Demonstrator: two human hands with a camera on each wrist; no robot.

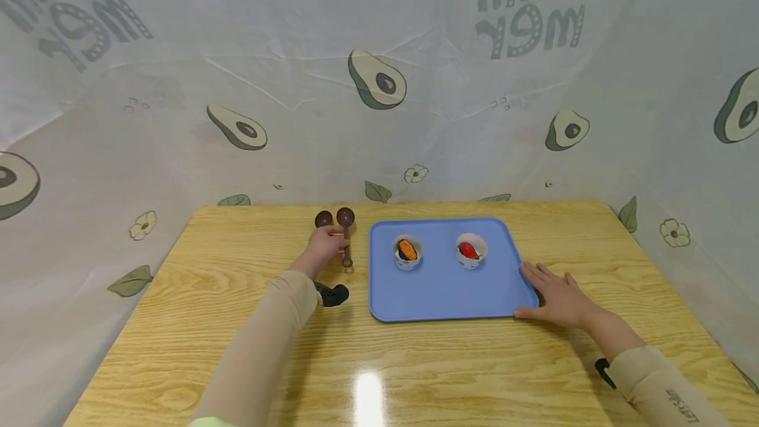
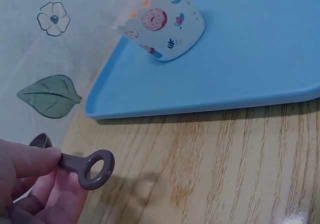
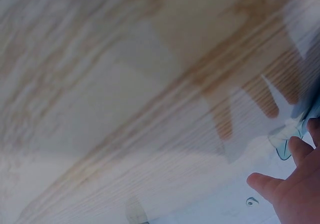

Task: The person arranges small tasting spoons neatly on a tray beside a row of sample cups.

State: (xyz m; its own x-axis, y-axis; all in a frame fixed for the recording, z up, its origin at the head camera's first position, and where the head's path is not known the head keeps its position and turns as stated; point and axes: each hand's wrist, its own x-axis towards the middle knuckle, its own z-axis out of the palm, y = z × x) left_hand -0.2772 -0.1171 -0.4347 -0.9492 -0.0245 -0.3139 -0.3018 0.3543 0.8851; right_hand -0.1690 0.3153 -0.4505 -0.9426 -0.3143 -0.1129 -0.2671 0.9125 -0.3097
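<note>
My left hand (image 1: 325, 246) pinches a dark brown measuring spoon (image 2: 75, 162) by its handle, left of the blue tray. The ring end of that handle sticks out past the fingers in the left wrist view. Beside it, the round bowl of a second brown spoon (image 1: 323, 219) shows; the hand hides the rest. My right hand (image 1: 557, 296) rests at the tray's right edge with fingers spread. On the blue tray (image 1: 450, 298) stand two small patterned cups. The left cup (image 1: 407, 262) holds an orange-and-black piece (image 1: 407, 250), the right cup (image 1: 472, 261) a red piece (image 1: 468, 250).
The wooden table (image 1: 237, 249) carries the tray near its back edge. A pale printed cloth (image 1: 308, 84) with avocados hangs behind the table and along both sides. Light glares off the front of the tabletop.
</note>
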